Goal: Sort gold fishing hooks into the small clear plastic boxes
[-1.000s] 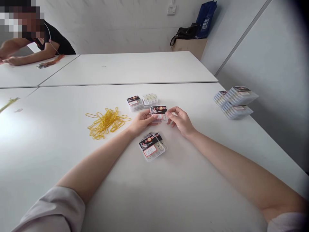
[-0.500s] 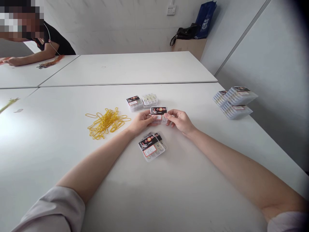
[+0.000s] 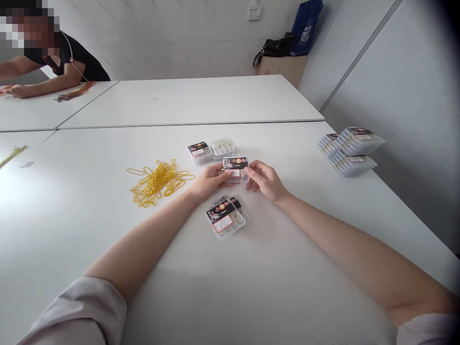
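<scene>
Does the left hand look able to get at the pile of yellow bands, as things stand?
Probably yes: the yellow bands lie close by with nothing seen between, though the left hand holds a labelled clear plastic case.

The right hand [image 3: 268, 182] has its thumb further over the three o'clock edge of the labelled box [image 3: 237, 165]. Towards ten o'clock, a co-worker's far forearm [image 3: 16, 67] has dropped.

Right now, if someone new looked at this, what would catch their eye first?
Probably the tangle of yellow loops, the brightest thing on the white table, left of the hands. Next, the black-labelled case held between both hands in the middle, with a small pile of similar cases just nearer the wearer. Then the stacks of cases by the table's right edge.
</scene>
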{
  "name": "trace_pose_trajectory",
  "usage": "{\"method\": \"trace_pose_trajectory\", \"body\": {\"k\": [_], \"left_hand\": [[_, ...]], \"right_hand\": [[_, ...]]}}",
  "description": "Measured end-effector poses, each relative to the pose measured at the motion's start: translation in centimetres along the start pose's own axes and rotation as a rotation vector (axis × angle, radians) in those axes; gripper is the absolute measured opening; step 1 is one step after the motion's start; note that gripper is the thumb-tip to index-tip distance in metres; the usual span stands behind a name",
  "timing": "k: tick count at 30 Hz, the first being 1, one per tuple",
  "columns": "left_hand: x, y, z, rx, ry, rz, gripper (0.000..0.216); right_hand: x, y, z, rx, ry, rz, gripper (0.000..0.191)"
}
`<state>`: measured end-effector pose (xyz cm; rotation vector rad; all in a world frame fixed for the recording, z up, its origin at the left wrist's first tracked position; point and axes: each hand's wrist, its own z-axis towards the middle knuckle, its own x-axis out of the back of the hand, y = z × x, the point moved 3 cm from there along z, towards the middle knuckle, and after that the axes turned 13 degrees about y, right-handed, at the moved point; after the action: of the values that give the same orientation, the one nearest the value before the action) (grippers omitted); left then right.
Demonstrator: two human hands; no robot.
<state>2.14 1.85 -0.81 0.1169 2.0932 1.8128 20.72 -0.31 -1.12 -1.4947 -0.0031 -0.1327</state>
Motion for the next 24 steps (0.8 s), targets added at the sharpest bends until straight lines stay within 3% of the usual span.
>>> {"method": "trace_pose_trajectory", "body": {"k": [12,24], "left_hand": [[-0.09,-0.01,0.05,0.013,-0.021,-0.017,0.052],[0.52,-0.21,0.37,0.074,-0.05,-0.05,0.04]], "right_hand": [[-0.05,-0.08,0.07,0.069,-0.014,-0.039,0.048],[-0.13,-0.36,-0.11,0.089,0.004,-0.017,0.048]]}}
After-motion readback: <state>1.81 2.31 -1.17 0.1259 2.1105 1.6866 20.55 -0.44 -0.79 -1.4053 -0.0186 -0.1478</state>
